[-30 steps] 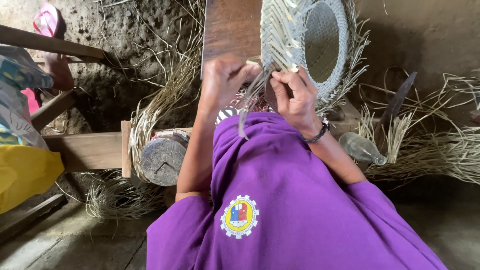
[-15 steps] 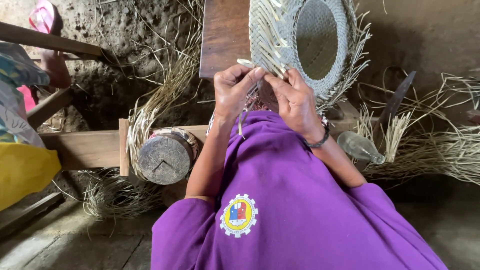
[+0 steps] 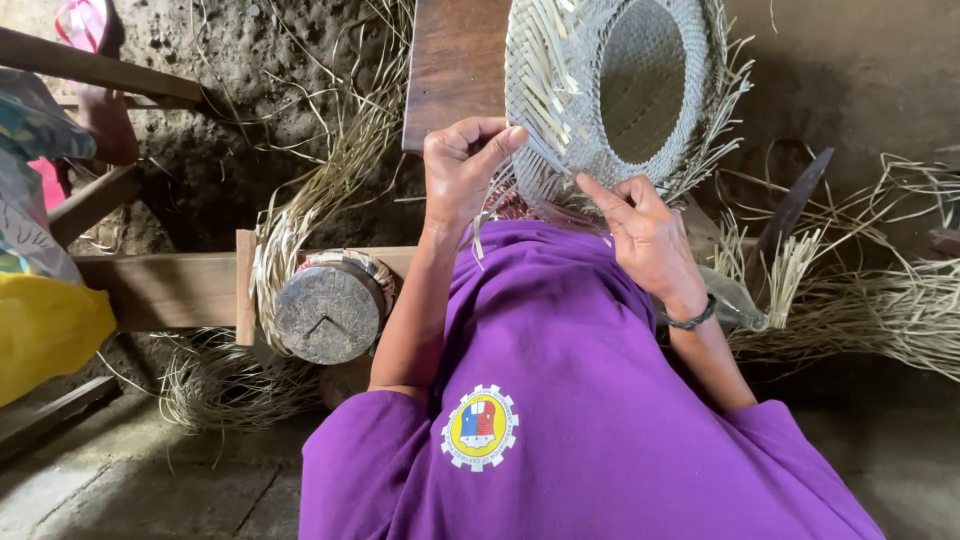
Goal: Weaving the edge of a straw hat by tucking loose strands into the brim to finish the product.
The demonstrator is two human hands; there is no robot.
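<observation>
— Two hands at work, then? What's nearest the camera?

— A purple shirt point(image 3: 590, 420) with a round badge on it, filling the bottom of the view. Above it the left hand point(image 3: 462, 170) is curled, thumb and fingertips pinched together on a pale straw strip at the edge of the woven hat point(image 3: 625, 95).

— And the right hand point(image 3: 645, 235)?

— Half open, fingers bent, forefinger stretched up and touching the loose strips at the hat's lower rim. I cannot tell whether it truly grips any strip. A dark band sits on that wrist.

— Where does the hat lie?

— Just past both hands, tilted so its hollow crown faces the camera, unwoven ends bristling round the brim, partly over a dark wooden board point(image 3: 455, 65).

— Anything to the sides?

— A round wooden block point(image 3: 327, 312) left of the arm, wrapped in straw, against a wooden beam point(image 3: 160, 290). Bundles of dry straw point(image 3: 880, 310) lie right. Far left, another person's foot point(image 3: 105, 125) on earth.
</observation>
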